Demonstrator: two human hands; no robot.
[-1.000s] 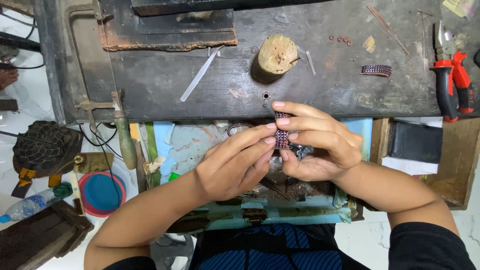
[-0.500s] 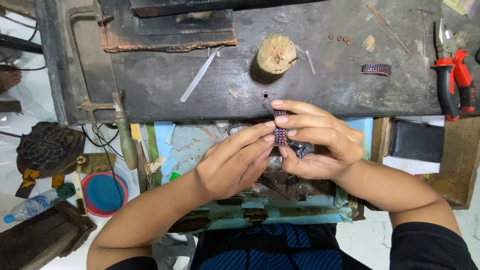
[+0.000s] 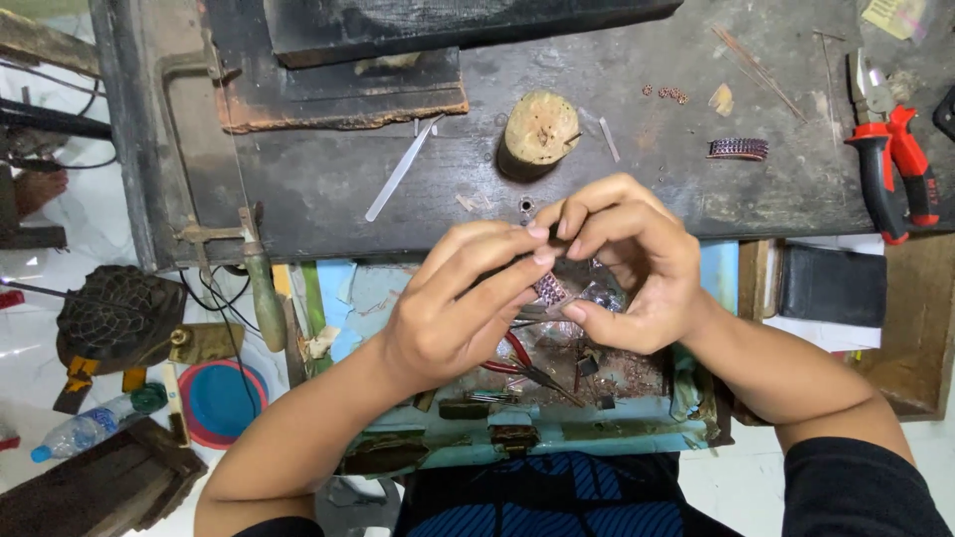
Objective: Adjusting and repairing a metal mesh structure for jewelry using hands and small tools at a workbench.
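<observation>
I'm pinching the small beaded chain piece between left hand and right hand, both closed on it, probably mid-linking, so next needs steady fingertips.

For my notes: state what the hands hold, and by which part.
Both the left hand and right hand pinch one small pinkish woven metal band piece, fingertips gripping its upper end and sides.

On the dark workbench stands a round wooden stump, with flat metal tweezers to its left. Red-handled pliers lie at the right edge, near a small band of chain. A plastic bottle lies on the floor.
</observation>
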